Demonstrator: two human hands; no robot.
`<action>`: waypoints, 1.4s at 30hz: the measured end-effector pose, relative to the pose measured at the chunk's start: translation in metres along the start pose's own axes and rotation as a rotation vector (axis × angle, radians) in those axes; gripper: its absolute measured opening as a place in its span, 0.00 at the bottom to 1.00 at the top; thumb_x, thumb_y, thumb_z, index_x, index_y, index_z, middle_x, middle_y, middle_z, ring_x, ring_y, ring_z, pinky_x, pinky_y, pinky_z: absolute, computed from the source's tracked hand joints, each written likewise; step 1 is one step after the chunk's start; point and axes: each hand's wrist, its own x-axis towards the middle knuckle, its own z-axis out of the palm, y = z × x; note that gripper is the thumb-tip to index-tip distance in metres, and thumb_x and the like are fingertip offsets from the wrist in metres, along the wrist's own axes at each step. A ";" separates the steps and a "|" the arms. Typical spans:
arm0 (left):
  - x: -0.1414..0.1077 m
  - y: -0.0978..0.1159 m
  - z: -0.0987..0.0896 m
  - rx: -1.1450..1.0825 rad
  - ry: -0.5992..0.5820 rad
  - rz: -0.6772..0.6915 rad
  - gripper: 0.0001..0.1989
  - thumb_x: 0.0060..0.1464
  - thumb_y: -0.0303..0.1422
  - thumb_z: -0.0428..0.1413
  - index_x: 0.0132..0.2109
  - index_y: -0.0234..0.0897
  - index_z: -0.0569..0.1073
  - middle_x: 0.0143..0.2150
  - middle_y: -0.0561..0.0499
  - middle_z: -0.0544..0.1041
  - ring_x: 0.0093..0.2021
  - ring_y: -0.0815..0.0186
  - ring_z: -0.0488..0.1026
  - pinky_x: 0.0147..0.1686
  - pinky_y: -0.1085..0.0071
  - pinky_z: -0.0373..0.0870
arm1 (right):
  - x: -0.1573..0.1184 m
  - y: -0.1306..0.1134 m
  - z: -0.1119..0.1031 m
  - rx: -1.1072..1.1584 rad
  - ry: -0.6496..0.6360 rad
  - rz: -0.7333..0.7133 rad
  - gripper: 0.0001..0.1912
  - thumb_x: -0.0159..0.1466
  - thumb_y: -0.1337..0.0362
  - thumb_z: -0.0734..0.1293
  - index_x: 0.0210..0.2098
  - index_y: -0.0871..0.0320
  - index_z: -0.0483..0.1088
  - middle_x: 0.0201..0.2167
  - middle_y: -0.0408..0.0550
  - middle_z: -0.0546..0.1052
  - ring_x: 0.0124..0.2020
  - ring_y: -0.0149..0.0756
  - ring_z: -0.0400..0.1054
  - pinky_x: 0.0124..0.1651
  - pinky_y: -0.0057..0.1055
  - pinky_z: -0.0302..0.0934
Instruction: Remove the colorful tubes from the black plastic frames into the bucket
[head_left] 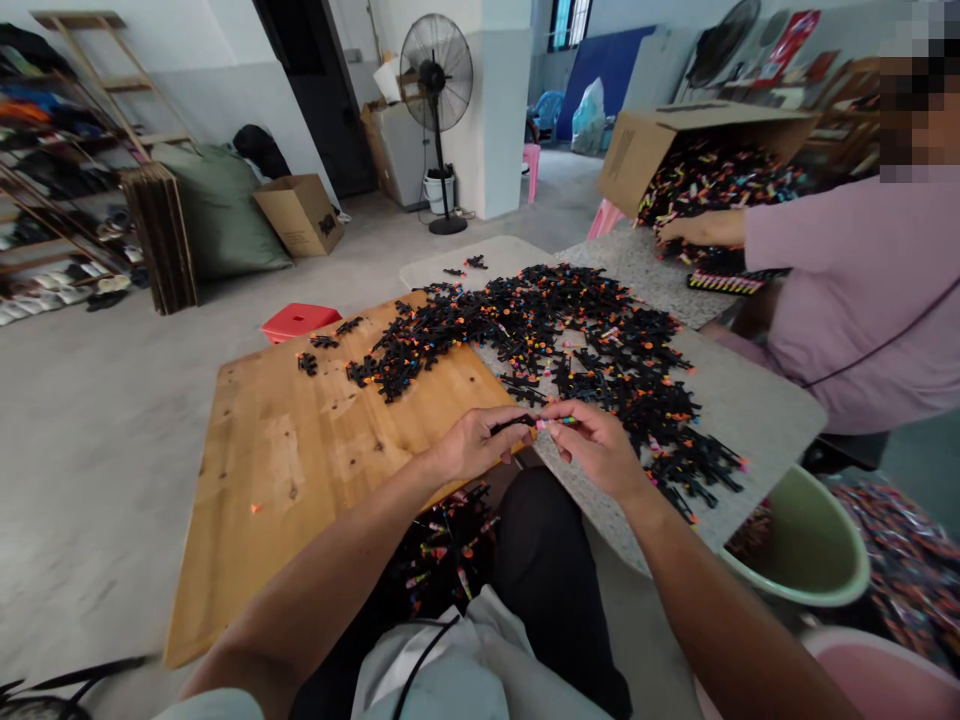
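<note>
Over the near edge of the tables, my left hand (480, 443) is closed on a small black toy gun (517, 424). Facing it, my right hand (596, 445) pinches a thin multicoloured stick (561, 421) whose pink end meets the black piece. Both hands almost touch at that joint. Beyond them lies a wide heap of similar black toy guns (517, 315) with orange, blue and yellow bits, spread over both tabletops. Between my legs and the wooden table, more black pieces with coloured sticks (450, 550) lie in a dark place low down.
The wooden tabletop (300, 470) adjoins a speckled stone table (757, 400). At the right, a co-worker (847, 290) reaches to a carton (637, 165) full of coloured pieces. A green tub (817, 540) and pink tub (885, 680) stand below right. A red stool (300, 322) is behind the wooden table.
</note>
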 end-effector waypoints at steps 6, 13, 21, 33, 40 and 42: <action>-0.003 0.007 -0.004 0.082 -0.039 0.000 0.18 0.68 0.43 0.51 0.49 0.36 0.80 0.38 0.48 0.80 0.28 0.70 0.74 0.31 0.75 0.72 | 0.006 0.003 -0.005 0.042 -0.127 0.059 0.16 0.63 0.51 0.73 0.40 0.58 0.77 0.17 0.38 0.68 0.18 0.30 0.61 0.22 0.27 0.55; -0.013 0.001 -0.003 -0.221 -0.140 -0.293 0.19 0.63 0.47 0.56 0.48 0.35 0.78 0.42 0.46 0.81 0.26 0.69 0.78 0.21 0.78 0.68 | 0.003 0.008 0.003 0.081 -0.225 0.075 0.14 0.65 0.52 0.71 0.40 0.57 0.74 0.17 0.36 0.68 0.17 0.29 0.61 0.22 0.26 0.55; -0.041 -0.010 -0.006 -0.383 -0.157 -0.517 0.19 0.58 0.48 0.61 0.43 0.35 0.77 0.41 0.46 0.82 0.26 0.68 0.79 0.20 0.78 0.68 | -0.005 0.032 0.028 0.125 -0.343 0.104 0.14 0.69 0.51 0.67 0.43 0.56 0.72 0.18 0.36 0.69 0.18 0.28 0.61 0.23 0.25 0.54; -0.131 -0.067 0.006 0.346 -0.383 -0.582 0.14 0.64 0.39 0.51 0.40 0.40 0.79 0.37 0.48 0.82 0.40 0.59 0.80 0.40 0.68 0.72 | 0.019 0.074 0.049 -0.212 -0.708 0.154 0.14 0.71 0.54 0.63 0.41 0.57 0.74 0.31 0.43 0.79 0.25 0.30 0.69 0.29 0.24 0.61; -0.167 -0.090 0.028 0.687 -0.376 -0.677 0.17 0.61 0.33 0.53 0.55 0.39 0.77 0.54 0.38 0.81 0.57 0.48 0.77 0.56 0.57 0.70 | 0.159 0.085 -0.017 -1.069 0.021 0.256 0.17 0.73 0.68 0.57 0.49 0.67 0.76 0.51 0.66 0.78 0.54 0.45 0.73 0.54 0.33 0.61; -0.139 -0.081 0.023 0.653 -0.346 -0.579 0.13 0.64 0.36 0.51 0.46 0.41 0.80 0.47 0.42 0.83 0.50 0.51 0.80 0.51 0.60 0.72 | 0.180 0.087 -0.020 -1.119 0.029 0.289 0.17 0.72 0.68 0.58 0.52 0.69 0.75 0.52 0.69 0.78 0.55 0.47 0.73 0.54 0.33 0.62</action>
